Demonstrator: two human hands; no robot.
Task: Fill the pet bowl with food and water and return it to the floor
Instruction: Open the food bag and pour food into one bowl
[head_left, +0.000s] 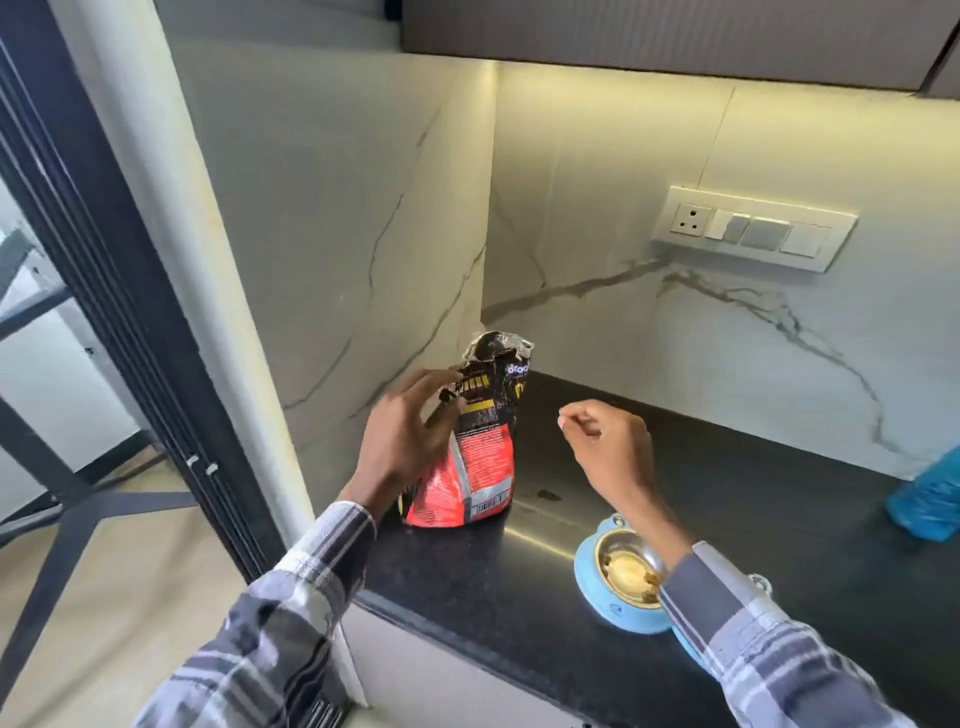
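Both arms in long plaid sleeves, grey-blue crossed with white and dark bands, left sleeve (291, 597) and right sleeve (753, 634) cuffed at the wrists; left hand (400, 436) and right hand (608, 441) bare, no rings.

1. The pet food bag (475, 447) stands on the black counter; near its crumpled top, on the dark upper part facing right, pale letters read "droo", and the word runs on round the fold out of sight.
2. Beneath them, the bag's yellow-and-black band carries large lettering too creased to read.
3. The red lower panel of the bag holds blocks of fine white print, too small to make out.
4. A white label with a barcode sits at the bag's bottom edge; its digits cannot be read.
5. Nothing else in view carries readable text.
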